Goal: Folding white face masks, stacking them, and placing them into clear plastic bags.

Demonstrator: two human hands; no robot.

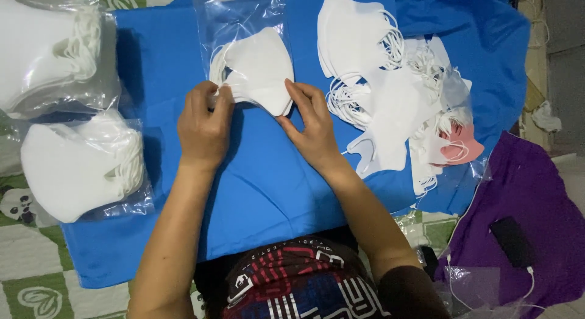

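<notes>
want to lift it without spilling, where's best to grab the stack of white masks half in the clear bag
Probably by the stack of white masks at its lower edge, outside the clear bag, pinching both corners from the near side as the left hand and right hand do; the bag opens there.

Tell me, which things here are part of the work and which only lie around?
In use: left hand, right hand, mask stack, clear bag, loose masks, bagged masks.
Lying about: phone, purple cloth, pink mask.
</notes>
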